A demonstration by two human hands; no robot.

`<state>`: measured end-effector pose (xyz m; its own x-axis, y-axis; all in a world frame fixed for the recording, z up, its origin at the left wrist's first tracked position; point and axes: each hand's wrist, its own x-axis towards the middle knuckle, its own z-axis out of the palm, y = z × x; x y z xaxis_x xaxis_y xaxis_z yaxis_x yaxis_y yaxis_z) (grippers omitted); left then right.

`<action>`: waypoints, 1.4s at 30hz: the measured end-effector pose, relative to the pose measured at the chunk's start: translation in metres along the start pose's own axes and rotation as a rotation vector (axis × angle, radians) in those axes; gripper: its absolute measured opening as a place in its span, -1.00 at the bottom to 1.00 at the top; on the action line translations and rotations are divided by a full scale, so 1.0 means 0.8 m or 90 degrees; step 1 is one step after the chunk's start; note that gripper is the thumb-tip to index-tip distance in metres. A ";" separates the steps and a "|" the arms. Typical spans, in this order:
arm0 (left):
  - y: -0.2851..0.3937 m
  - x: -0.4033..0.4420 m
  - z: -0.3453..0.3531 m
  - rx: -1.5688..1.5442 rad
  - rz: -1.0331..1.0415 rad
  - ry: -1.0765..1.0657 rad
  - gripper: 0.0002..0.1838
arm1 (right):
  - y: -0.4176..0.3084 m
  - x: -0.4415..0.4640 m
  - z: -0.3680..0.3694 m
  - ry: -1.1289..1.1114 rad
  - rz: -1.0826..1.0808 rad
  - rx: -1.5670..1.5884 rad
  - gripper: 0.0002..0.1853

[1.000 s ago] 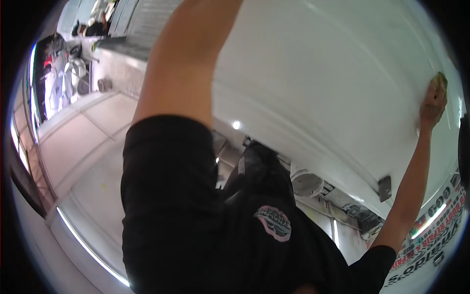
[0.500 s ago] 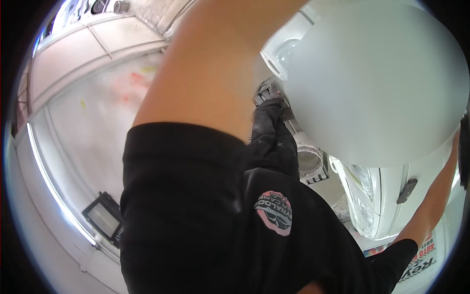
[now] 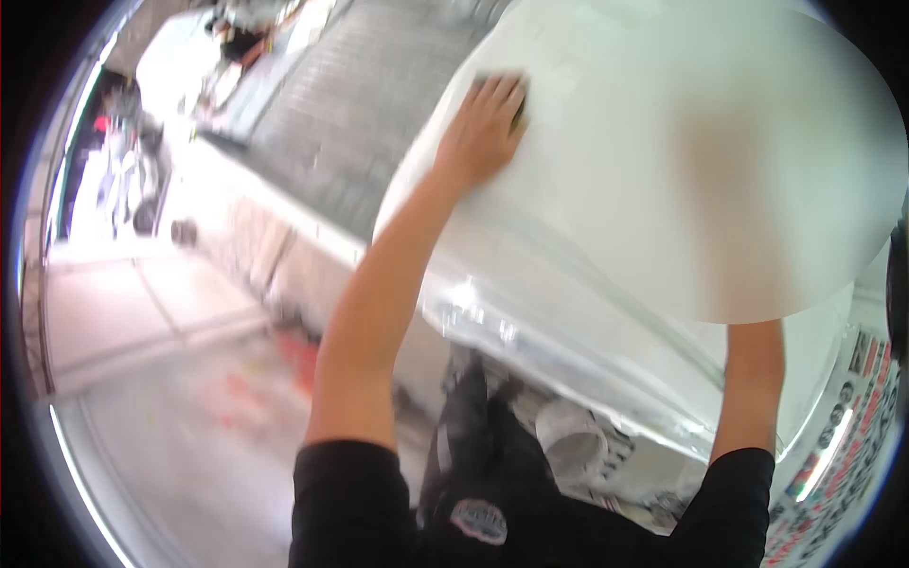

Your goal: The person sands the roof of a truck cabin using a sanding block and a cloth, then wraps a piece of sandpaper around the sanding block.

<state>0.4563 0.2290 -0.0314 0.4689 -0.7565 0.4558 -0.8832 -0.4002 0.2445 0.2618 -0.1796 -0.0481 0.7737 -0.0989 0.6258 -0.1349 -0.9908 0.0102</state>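
A broad white car panel (image 3: pixel 568 208) fills the upper right of the head view. My left hand (image 3: pixel 485 128) lies on it near its left edge, fingers bent over a small dark pad (image 3: pixel 520 102) pressed to the surface. Only the pad's edges show, so its exact kind is unclear. My right arm reaches over the panel's right side. My right hand (image 3: pixel 715 123) is smeared inside a large round blurred patch; its fingers, and anything in them, cannot be made out.
Shiny clear plastic film (image 3: pixel 483 317) runs along the panel's near edge. A white bucket (image 3: pixel 573 440) stands below, by my legs. Grey ribbed sheeting (image 3: pixel 360 104) lies beyond at the upper left. A printed banner (image 3: pixel 843 454) hangs at the right.
The view has swung, bringing the panel, bucket and banner to new places. My left hand, out of sight before, now shows on the panel; my right arm now reaches forward from the lower right.
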 end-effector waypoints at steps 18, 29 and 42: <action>-0.116 0.346 0.158 -0.006 0.066 0.031 -0.55 | -0.051 0.051 -0.045 -0.162 0.232 -0.031 -0.43; -0.091 0.244 0.082 -0.034 0.034 -0.045 -0.52 | -0.054 0.058 -0.053 -0.167 0.268 -0.036 -0.40; -0.117 0.350 0.132 -0.049 0.154 0.020 -0.63 | -0.048 0.062 -0.055 -0.192 0.284 -0.011 -0.38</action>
<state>0.6698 -0.0002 -0.0165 0.2445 -0.8086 0.5352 -0.9676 -0.1678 0.1885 0.2786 -0.1424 0.0168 0.7817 -0.5347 0.3209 -0.4997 -0.8450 -0.1908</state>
